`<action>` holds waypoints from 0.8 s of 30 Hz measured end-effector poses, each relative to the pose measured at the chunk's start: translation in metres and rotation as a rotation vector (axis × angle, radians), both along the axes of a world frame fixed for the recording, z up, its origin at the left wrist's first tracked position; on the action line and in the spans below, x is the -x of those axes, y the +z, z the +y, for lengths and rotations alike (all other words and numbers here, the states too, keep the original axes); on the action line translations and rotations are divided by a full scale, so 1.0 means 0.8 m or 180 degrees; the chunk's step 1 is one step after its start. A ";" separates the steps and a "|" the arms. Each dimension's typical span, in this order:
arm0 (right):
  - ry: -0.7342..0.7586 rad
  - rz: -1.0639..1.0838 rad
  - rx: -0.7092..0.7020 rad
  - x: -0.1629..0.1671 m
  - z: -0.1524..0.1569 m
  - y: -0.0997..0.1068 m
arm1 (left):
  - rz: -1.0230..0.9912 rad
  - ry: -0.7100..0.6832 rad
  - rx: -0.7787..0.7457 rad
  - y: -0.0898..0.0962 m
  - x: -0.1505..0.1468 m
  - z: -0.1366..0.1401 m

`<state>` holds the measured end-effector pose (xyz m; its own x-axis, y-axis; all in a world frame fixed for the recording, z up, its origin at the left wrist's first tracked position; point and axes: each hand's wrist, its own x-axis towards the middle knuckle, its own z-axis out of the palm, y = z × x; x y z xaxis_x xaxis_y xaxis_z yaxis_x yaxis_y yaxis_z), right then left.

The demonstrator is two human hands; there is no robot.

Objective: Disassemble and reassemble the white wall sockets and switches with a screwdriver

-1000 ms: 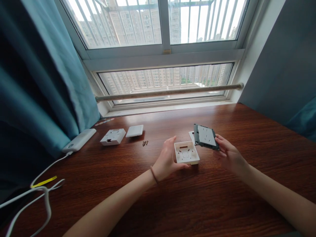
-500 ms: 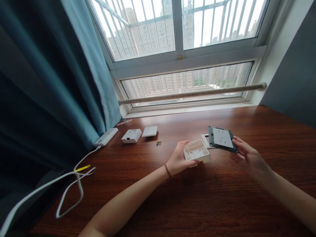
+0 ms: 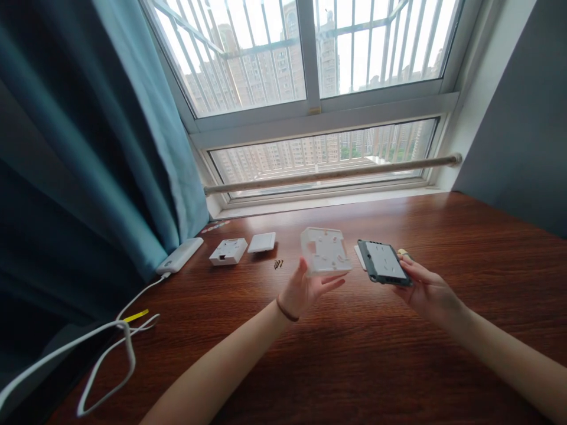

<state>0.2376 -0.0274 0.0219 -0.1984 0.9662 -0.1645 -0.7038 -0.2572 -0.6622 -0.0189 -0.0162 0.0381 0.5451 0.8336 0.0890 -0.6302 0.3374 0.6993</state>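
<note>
My left hand (image 3: 308, 289) supports a white surface-mount socket box (image 3: 330, 251), its fingers stretched along the lower edge. The box is tilted up above the table and slightly blurred, a face with slots and holes toward me. To its right, my right hand (image 3: 425, 286) grips a wall socket (image 3: 385, 262) by its right edge, thumb on top and fingers beneath. The socket has a white slotted face and a dark grey frame. Part of a white cover frame (image 3: 359, 257) shows behind it on the table. Box and socket are apart.
On the brown table (image 3: 266, 354) stand another white box (image 3: 228, 252) and a white square plate (image 3: 261, 242), with several small screws (image 3: 278, 264) nearby. Farther left lie a white power bank (image 3: 181, 255) and its looped cable (image 3: 133, 354). A blue curtain (image 3: 172, 177) hangs alongside.
My left hand has turned the socket box so its slotted face replaces the open hollow, and raised it a little. The socket in my right hand is tilted slightly differently. The camera view has shifted.
</note>
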 end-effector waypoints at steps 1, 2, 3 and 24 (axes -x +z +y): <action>0.0012 -0.0020 0.0013 0.001 0.000 -0.002 | 0.0022 -0.0104 -0.0051 0.000 -0.001 -0.001; 0.0048 -0.0024 0.0022 0.002 0.000 -0.003 | 0.0038 -0.0191 -0.0107 0.001 -0.002 -0.003; 0.0109 -0.0007 0.0019 0.003 0.000 -0.005 | 0.0051 -0.0262 -0.0156 0.001 -0.003 -0.005; 0.0314 0.0326 0.0133 0.018 -0.008 -0.015 | 0.0665 0.1183 -0.0734 -0.041 -0.043 -0.019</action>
